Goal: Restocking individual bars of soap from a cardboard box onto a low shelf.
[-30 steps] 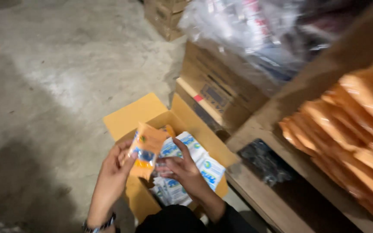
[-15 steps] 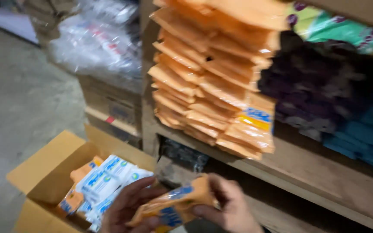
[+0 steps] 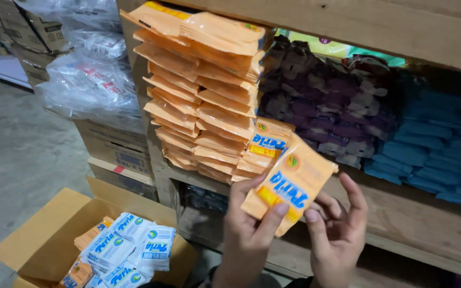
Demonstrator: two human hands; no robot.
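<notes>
Orange packet (image 3: 289,184) held before shelf; orange packet stack (image 3: 204,90) behind; white-blue packets (image 3: 129,248) in box.

Dim indoor light, soft shadows, slight blur throughout.
</notes>
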